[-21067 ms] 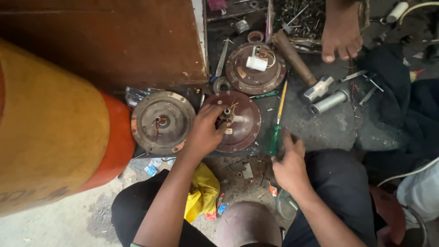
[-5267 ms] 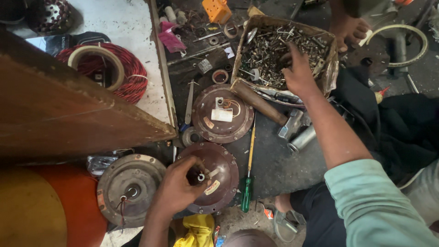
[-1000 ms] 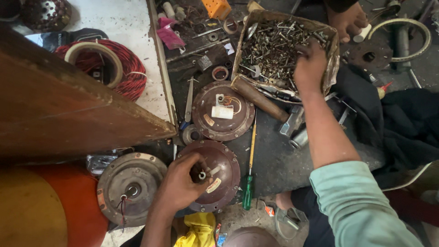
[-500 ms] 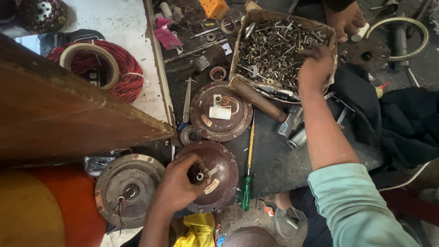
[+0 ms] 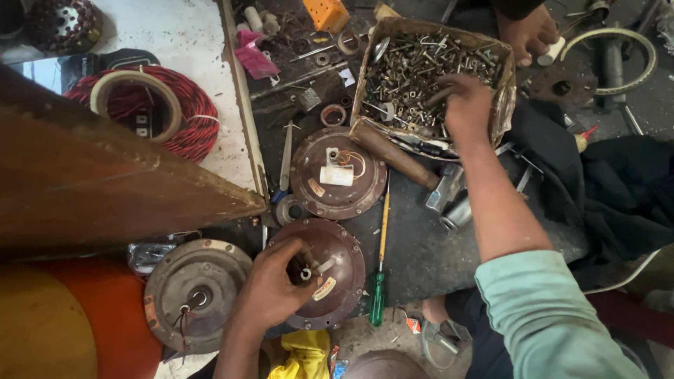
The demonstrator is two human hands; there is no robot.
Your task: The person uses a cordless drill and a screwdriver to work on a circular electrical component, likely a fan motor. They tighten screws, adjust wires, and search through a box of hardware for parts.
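The round brown motor cover (image 5: 323, 281) lay on the floor by his knees, his left hand (image 5: 270, 291) pinching its centre shaft, while his right hand (image 5: 467, 105) dug curled fingers into the cardboard box of bolts (image 5: 428, 77), grasp unclear, seemingly hunting a matching fastener.

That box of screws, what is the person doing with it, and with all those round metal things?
The right hand is digging in the cardboard box full of bolts and screws. The left hand rests on a round brown metal cover, fingers at its centre hole. Another brown cover and a grey one lie nearby, with a green-handled screwdriver and a hammer beside them.
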